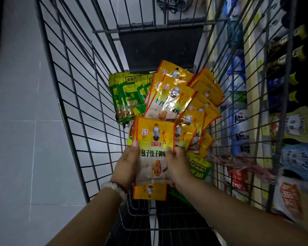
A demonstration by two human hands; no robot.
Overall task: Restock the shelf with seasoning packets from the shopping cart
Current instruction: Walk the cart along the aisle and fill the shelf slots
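Note:
A wire shopping cart (pixel 73 96) holds several yellow seasoning packets (pixel 169 100) fanned across its middle and right. Green seasoning packets (pixel 126 96) lie at the back left of the basket. Both my hands hold a small stack of yellow packets (pixel 154 139) upright above the pile. My left hand (pixel 127 166) grips the stack's left edge, thumb on its face. My right hand (pixel 178 164) pinches the right edge. Another yellow packet (pixel 149 191) shows just below the stack.
A shelf (pixel 252 82) runs along the cart's right side, stocked with blue, white, dark and orange packets (pixel 290 196) seen through the wires. The cart's dark folding seat panel (pixel 158 48) stands at the far end. Pale floor tiles (pixel 20 121) lie to the left.

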